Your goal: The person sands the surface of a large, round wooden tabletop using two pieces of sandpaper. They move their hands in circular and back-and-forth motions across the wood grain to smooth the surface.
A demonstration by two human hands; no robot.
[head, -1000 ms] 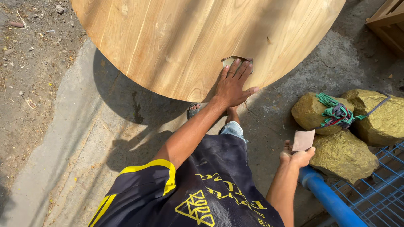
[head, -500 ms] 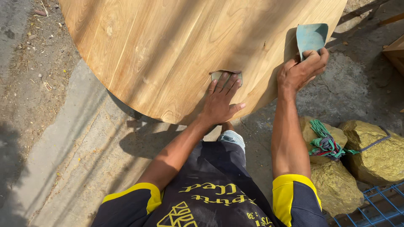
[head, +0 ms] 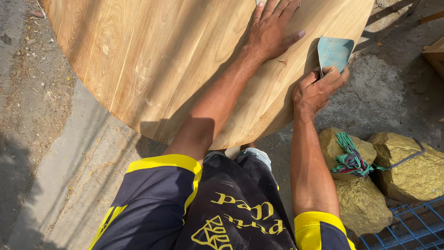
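One round wooden surface (head: 152, 65). The left hand (head: 270, 32) lies flat, fingers spread. The right hand (head: 317, 90) pinches one sandpaper sheet (head: 334, 52). Three gold rocks (head: 411, 166).

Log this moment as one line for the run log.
left hand: flat on round wooden tabletop | right hand: grips folded blue-grey sandpaper sheet at tabletop edge | gold-painted rocks beside

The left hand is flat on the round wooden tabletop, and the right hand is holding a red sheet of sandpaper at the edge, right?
Not quite. In the head view the sheet of sandpaper in the right hand is pale blue, not red. The left hand does lie flat on the round wooden tabletop.
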